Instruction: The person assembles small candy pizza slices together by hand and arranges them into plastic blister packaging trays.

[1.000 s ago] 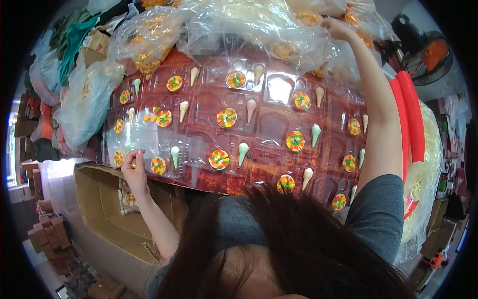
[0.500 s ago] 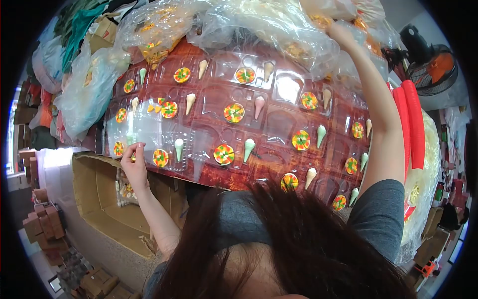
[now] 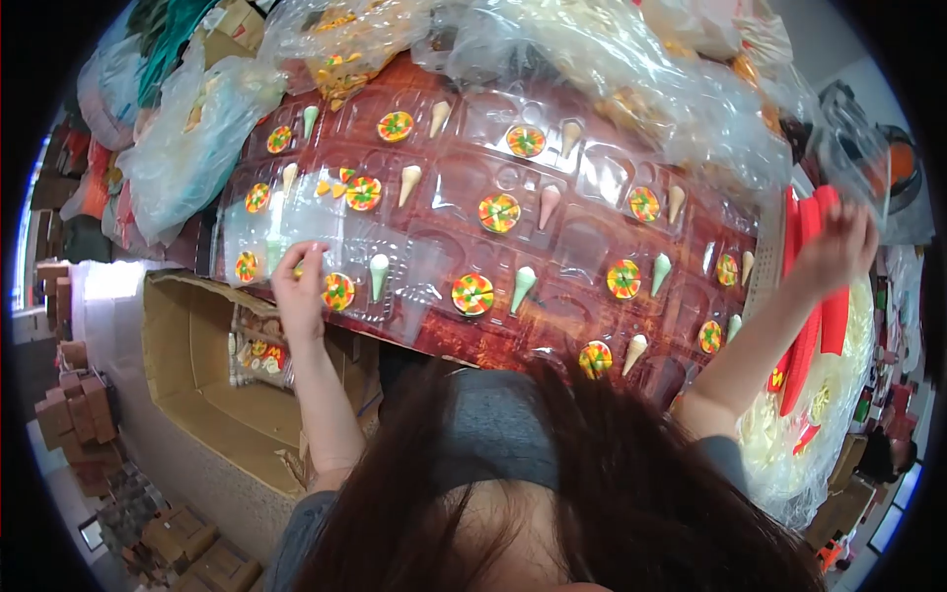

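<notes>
My left hand (image 3: pixel 299 291) hovers by the front left edge of the clear plastic blister trays (image 3: pixel 424 259). Its thumb and fingers are pinched on a small orange piece, mostly hidden. Toy pizzas (image 3: pixel 473 294) made of coloured wedges and toy ice cream cones (image 3: pixel 524 290) sit in the tray hollows. Beside one pizza, a few loose wedges (image 3: pixel 331 187) lie apart. My right hand (image 3: pixel 837 247) is out at the right, over red foam-like strips (image 3: pixel 811 296). Motion blurs its fingers, so what it holds, if anything, does not show.
Clear bags of orange pieces (image 3: pixel 345 69) and a large clear bag (image 3: pixel 582 59) line the table's back. An open cardboard box (image 3: pixel 212 395) stands below at left, with a packaged item inside. A bag of pale pieces (image 3: pixel 789 434) and a fan (image 3: pixel 900 163) are at right.
My right hand has left the bags at the back and come down to the red strips at right. My left hand stays near the front left trays. The camera view has shifted.
</notes>
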The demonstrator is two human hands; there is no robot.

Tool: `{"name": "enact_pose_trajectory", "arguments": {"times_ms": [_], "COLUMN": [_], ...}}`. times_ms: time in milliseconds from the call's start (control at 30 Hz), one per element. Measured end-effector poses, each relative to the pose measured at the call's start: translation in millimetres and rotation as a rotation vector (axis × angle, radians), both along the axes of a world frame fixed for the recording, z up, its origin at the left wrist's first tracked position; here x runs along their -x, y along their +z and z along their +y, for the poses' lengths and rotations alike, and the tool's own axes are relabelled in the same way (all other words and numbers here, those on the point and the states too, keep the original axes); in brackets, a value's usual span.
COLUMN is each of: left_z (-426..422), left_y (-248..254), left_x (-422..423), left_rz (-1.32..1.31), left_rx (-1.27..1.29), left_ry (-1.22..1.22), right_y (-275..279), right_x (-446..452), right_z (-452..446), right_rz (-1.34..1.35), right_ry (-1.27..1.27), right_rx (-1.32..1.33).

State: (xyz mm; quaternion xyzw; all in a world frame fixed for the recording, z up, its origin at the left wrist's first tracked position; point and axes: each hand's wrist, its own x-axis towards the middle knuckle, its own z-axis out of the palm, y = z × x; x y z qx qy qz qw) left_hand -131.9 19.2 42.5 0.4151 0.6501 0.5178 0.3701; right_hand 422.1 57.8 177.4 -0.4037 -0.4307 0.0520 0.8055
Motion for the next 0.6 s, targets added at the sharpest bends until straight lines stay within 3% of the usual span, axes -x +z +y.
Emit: {"name": "enact_pose_trajectory", "arguments": {"times_ms": [100,200,300,400,433,467,533,600], "left_z": [5.5,7.1,8.7,23.8,25.7,27.7,37.1,52.8], "left_y": [-6.9,-21.9,-27.5,-38.3,-47.0,-54.6,-66.7,-62.2], "left_x": [-27.9,-67.4,-113.1,-127.0,-128.2,-129.4,-131.1,-122.9], "left_rz": [-0.246,-0.457,-0.406,-0.315,-0.165,-0.016,0.278,0.278], "left_rx": [0.112,0.251,0.363,0.416,0.329,0.239,0.049,0.071], "left_ry": [-0.129,-0.491,-0.647,-0.699,-0.682,-0.661,-0.605,-0.637], "right_y": [-47.0,-112.7,-172.8,-190.2,-191.7,-190.9,-184.9,-147.2], "right_x": [85.7,186.8,250.2,289.1,295.1,294.3,288.9,268.1], "right_z": [-62.6,-103.2,-114.1,-114.4,-112.6,-113.5,-110.9,-96.3], "right_rz": [0.061,0.227,0.532,0.744,0.828,0.826,0.433,0.09], "right_ry": [0.177,0.35,0.615,0.737,0.806,0.802,1.193,1.671], "right_rx": [0.09,0.415,0.498,0.68,0.738,0.737,0.965,1.048]}}
